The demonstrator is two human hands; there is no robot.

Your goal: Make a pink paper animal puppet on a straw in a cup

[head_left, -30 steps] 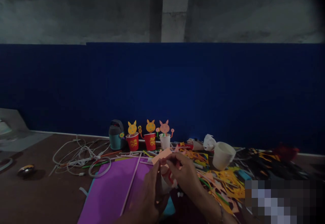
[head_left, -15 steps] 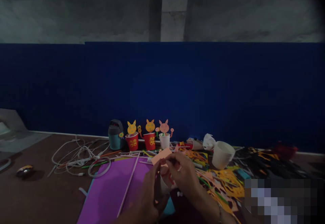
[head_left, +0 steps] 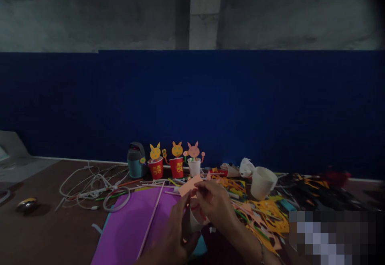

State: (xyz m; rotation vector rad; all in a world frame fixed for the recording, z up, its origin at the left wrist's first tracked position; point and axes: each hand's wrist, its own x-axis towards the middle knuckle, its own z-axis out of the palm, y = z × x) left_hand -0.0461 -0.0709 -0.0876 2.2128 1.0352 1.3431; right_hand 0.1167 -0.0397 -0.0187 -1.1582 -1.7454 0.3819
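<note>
My left hand (head_left: 177, 227) is wrapped around a white paper cup (head_left: 193, 221) with red marks on its side. Closed at the cup's upper edge, my right hand (head_left: 217, 205) pinches a flat peach paper piece (head_left: 187, 187), and the left fingertips meet it there. The exact contact between paper and cup is hidden by my fingers. Behind my hands stand two red cups (head_left: 156, 169) with yellow cat-faced paper figures, and a white cup (head_left: 194, 168) with a pink cat figure (head_left: 193, 151).
Purple sheets (head_left: 129, 225) lie at left with a white stick (head_left: 151, 221) across them. A tangle of white cable (head_left: 81, 185) and a teal-and-grey container (head_left: 136, 162) are behind. Yellow paper scraps (head_left: 270, 215) and a larger white cup (head_left: 264, 183) lie right. A blue partition (head_left: 192, 104) rises behind.
The view has shifted very slightly. My hands keep nearly the same grip, with small finger movement at the peach paper.
</note>
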